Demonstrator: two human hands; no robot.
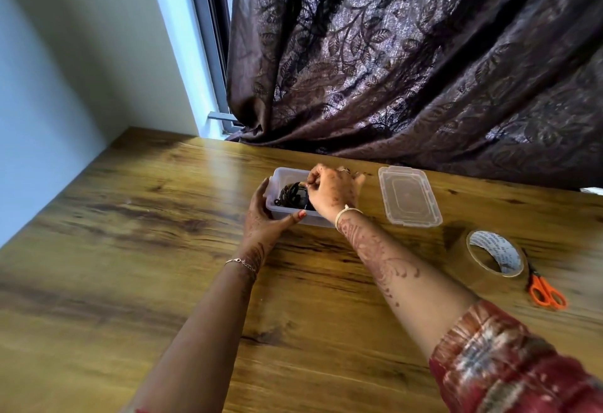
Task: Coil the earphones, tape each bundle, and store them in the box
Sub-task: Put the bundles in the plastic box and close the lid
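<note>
The earphones are lying in the box on the worktop, with the lid lying to its right. Nearer, the scissors are lying right of the tape roll.

left hand cupped, right hand with fingers pinched.

Soft daylight enters by the window frame at upper left, leaving a pale sheen on the tabletop; the wall is cool and dim. The box at mid-frame is fairly sharp. Wide-angle distortion bends the edges, and the sleeve at lower right is blurred.
</note>
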